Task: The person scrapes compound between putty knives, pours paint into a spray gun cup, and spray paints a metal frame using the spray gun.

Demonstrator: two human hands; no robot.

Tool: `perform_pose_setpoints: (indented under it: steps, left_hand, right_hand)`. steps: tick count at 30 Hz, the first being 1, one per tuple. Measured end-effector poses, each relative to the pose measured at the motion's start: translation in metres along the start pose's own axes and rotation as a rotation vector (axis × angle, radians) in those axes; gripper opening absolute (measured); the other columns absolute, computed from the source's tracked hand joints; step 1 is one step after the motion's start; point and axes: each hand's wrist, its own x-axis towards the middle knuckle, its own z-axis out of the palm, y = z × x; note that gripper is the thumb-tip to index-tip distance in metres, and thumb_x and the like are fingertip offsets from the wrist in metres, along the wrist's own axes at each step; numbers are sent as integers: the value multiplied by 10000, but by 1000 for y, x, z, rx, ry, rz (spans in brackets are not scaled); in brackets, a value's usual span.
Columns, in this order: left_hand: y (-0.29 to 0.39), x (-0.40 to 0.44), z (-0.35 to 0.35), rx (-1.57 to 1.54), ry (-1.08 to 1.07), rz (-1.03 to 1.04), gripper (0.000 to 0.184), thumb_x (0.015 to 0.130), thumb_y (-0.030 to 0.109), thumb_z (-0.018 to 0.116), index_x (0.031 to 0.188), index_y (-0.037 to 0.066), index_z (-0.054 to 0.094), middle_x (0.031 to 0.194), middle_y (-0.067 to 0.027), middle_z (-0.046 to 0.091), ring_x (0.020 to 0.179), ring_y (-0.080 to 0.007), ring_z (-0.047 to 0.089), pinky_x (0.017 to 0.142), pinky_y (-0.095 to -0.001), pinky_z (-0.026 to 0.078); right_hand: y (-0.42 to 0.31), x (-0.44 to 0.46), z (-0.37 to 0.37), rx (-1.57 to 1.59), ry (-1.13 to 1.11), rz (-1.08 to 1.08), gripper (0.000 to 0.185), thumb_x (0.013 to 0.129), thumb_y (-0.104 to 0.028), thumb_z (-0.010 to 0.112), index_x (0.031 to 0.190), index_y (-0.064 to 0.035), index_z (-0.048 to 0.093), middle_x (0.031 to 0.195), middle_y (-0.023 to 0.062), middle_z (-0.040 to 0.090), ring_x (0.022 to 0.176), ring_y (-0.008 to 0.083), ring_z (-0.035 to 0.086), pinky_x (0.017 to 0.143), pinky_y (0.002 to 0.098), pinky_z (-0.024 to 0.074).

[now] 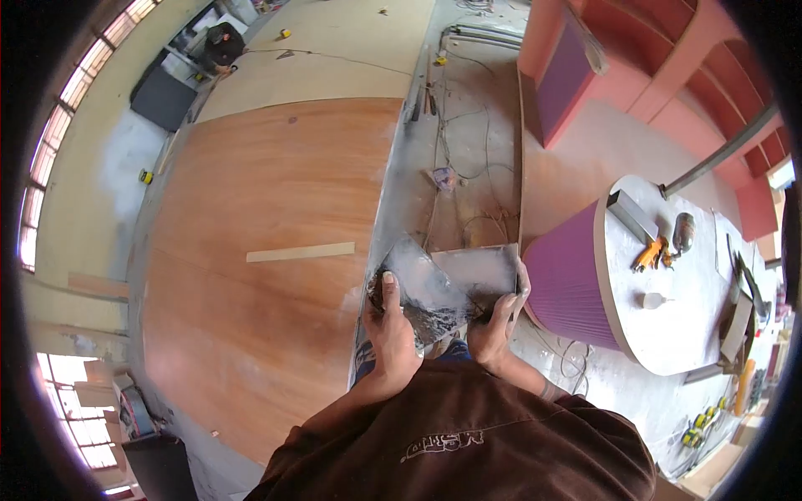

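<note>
In front of my body I hold dusty grey flat pieces (426, 280) with both hands. My left hand (394, 334) closes on the tilted, dark-smeared piece at the left, its thumb lying on top. My right hand (494, 334) grips the right edge of a rectangular grey piece (489, 267), fingers curled around its side. The two pieces overlap in the middle; whether they are joined, and exactly what they are, I cannot tell. White dust coats their surfaces.
A large wooden panel (267, 184) lies left, bearing a pale strip (301, 252). Cables (443, 142) trail over the floor. At right, a round-topped purple counter (568, 267) carries a spray gun (683, 232) and a metal tube (632, 215). Another person (224, 43) crouches far left.
</note>
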Motion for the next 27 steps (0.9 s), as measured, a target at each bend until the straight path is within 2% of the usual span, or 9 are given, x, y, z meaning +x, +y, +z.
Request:
perform_pose_setpoints:
  steps: [5,7,17,20,22,23,24,26,27]
  left_hand:
    - [-2,-3,-5,87,63,286,325,967,293,593,1132,14,571,1040,-59,606,892,-154,550,783,-306,469]
    - [1,-10,-1,112,34,491,240,975,240,589,1037,8,595,962,-31,609,870,-102,525,745,-280,453]
    - [14,-11,9,142,-21,624,238,986,223,568,1030,-8,602,932,-21,608,852,-92,522,748,-260,444]
    - [20,4,12,69,58,513,291,975,271,582,1080,1,599,963,-27,611,842,-110,535,765,-279,451]
    - [27,8,4,-33,-225,120,363,956,325,599,1142,13,591,1023,-46,622,876,-148,581,785,-300,481]
    - [29,5,5,9,-333,-85,461,915,403,631,1194,41,574,1098,-96,645,951,-225,657,800,-401,565]
    - [29,-5,9,-19,-425,-298,475,914,415,628,1203,43,575,1074,-99,661,900,-214,664,773,-379,563]
    - [21,-25,18,50,-475,-575,467,925,408,613,1215,44,575,1035,-89,674,864,-201,664,751,-357,560]
    - [7,-31,19,38,-546,-621,452,930,403,606,1204,44,585,1026,-83,677,852,-196,664,744,-348,558]
  right_hand:
    - [1,8,-22,86,-295,-68,523,1019,-346,349,1391,20,333,1427,170,373,1276,263,400,1071,414,314]
    - [4,14,-30,68,-524,-133,432,1021,-251,372,1333,48,369,1341,259,488,1206,330,513,1021,437,383]
    - [-45,60,-74,-194,-1057,166,395,1018,-276,435,1285,-2,530,954,189,618,844,267,616,795,366,469]
    - [-33,62,-75,-121,-992,94,379,1005,-287,486,1216,10,592,880,122,618,780,208,591,750,325,470]
    - [-17,56,-81,86,-559,313,332,988,-289,535,1094,9,637,861,57,625,763,164,586,740,297,468]
    - [-5,61,-90,206,-444,434,296,970,-302,573,973,-11,627,863,19,630,749,138,587,730,286,483]
    - [-24,63,-64,304,-104,539,315,953,-384,587,855,-84,588,722,-14,573,604,90,556,544,236,463]
    - [-26,79,-70,614,-74,802,410,931,-486,586,739,-137,490,572,-70,424,455,41,419,384,193,331]
    - [-26,83,-67,593,-62,837,439,929,-546,537,850,-114,529,621,-42,486,451,64,450,363,211,340]
